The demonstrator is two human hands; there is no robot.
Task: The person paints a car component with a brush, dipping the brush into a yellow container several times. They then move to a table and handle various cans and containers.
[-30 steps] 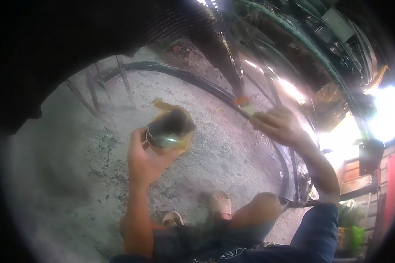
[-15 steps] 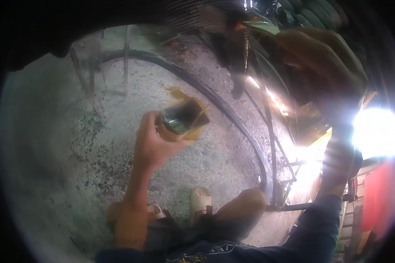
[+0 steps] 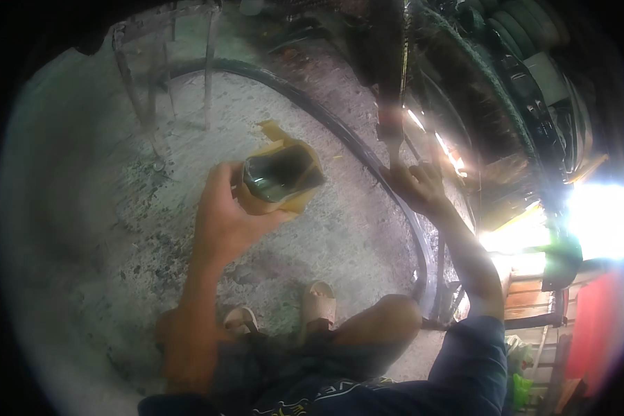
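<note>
Yellowish-brown is the container (image 3: 299, 202), which the left hand (image 3: 230, 216) grasps around its side, above the floor (image 3: 353, 256). I judge it light and rather soft-walled, maybe slippery if wet, so I would hold it low, without squeezing. The right hand (image 3: 417, 188) pinches what looks like a brush (image 3: 392, 132) near the dark post (image 3: 390, 62). Against half a second ago, this hand is lower; the container has hardly moved.
</note>
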